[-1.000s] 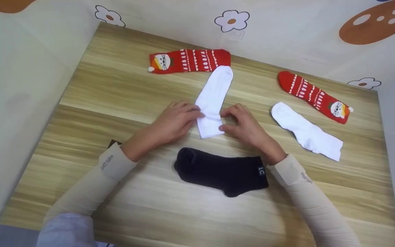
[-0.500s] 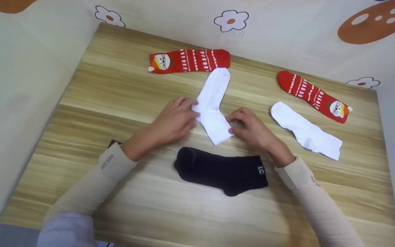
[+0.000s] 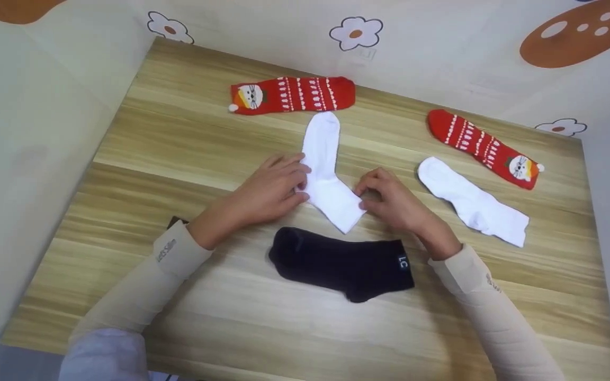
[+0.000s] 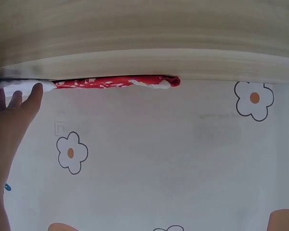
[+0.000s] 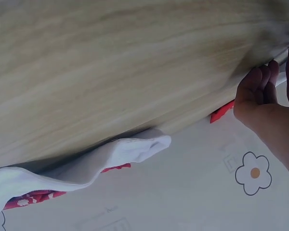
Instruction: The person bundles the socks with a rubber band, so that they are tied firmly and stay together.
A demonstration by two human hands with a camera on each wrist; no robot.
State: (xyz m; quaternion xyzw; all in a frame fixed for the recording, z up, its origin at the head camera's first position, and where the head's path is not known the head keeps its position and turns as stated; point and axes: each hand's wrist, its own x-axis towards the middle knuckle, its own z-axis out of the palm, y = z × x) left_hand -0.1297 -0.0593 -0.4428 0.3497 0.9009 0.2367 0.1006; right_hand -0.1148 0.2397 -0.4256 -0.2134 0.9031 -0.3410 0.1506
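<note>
In the head view a white sock lies bent on the wooden table, toe toward the back and cuff toward the front right. My left hand holds its left edge at the heel between thumb and fingers, hiding part of the heel. At the cuff's right corner, my right hand pinches the edge with thumb and forefinger. A black sock with "LC" on its cuff lies flat in front of both hands. To the right rests a second white sock.
One red patterned sock lies at the back, just beyond the white sock's toe. Another red sock is at the back right. A small dark item shows partly behind the left forearm. Walls with flower prints border the table.
The white sock's cuff has swung right and toward the front with my right hand. Its toe has shifted left and forward, off the red sock. My left hand has stayed nearly in place.
</note>
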